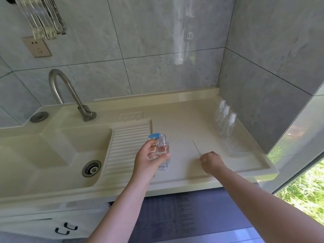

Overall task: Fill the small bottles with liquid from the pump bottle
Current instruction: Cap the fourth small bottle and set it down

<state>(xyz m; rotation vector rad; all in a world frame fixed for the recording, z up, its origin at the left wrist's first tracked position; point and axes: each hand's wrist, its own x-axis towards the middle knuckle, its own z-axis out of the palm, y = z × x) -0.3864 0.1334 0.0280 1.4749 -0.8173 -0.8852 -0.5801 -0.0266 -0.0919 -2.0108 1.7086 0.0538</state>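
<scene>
I see my left hand (pixel 149 158) wrapped around a small clear bottle (pixel 163 153), thumb across its front, holding it upright just above the cream counter (pixel 184 120). Its neck is uncapped, and there is clear liquid in it. Right behind that hand, a blue pump spout (pixel 154 135) pokes out to the left; the rest of the pump bottle is hidden by my fingers and the small bottle, so I cannot tell how it stands.

My right hand (pixel 211 161) rests on the counter to the right of the left one, well apart from it, fingers curled and pinching the near end of a thin clear tube (pixel 196 148) that runs away from me along the surface.

Beyond the right hand, against the side wall, three clear spray bottles (pixel 226 120) with white tops stand in a row. Left of my left hand lie the ribbed washboard (pixel 128 146) and the sink basin (pixel 52 155), with a metal tap (pixel 70 92) behind.
</scene>
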